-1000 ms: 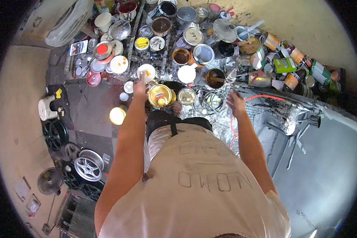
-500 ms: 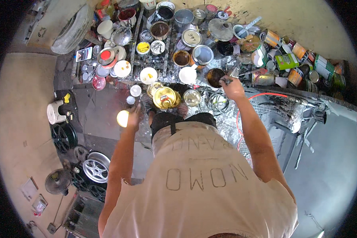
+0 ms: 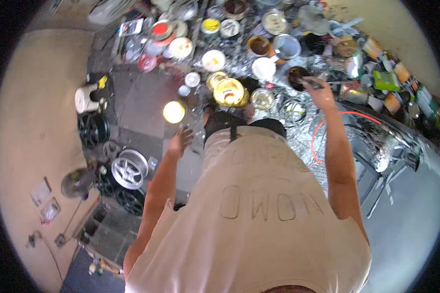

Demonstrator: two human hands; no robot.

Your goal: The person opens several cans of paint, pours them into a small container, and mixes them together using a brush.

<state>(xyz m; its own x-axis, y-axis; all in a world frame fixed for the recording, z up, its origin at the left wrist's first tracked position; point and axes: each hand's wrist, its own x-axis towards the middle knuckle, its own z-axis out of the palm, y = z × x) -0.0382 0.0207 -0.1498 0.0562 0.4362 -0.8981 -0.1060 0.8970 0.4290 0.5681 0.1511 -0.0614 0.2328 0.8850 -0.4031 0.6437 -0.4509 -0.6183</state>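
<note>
My right hand (image 3: 319, 90) is closed on a dark stirring stick (image 3: 312, 83) at the rim of an open can of dark brown paint (image 3: 297, 78); the stick's far end is unclear. My left hand (image 3: 181, 139) hangs open and empty, fingers apart, just below a bright pale-yellow container (image 3: 174, 112). Up and to its right stands a gold can (image 3: 228, 92) with a smaller piece on top, beside a clear-topped round container (image 3: 262, 98). A white-topped tub (image 3: 263, 68) sits left of the brown can. The picture is somewhat blurred.
Crowded paint cans (image 3: 288, 46) cover the bench at the back and right. A red hose (image 3: 316, 131) loops past my right forearm. Wheel rims (image 3: 129, 169), a white stool (image 3: 86, 99) and a fan (image 3: 77, 183) line the left wall. A grey panel (image 3: 396, 210) fills the lower right.
My right hand has risen to the brown can and closed on the stick. My left hand has left the white-lidded container and dropped, open. The whole view has shifted as my head moved.
</note>
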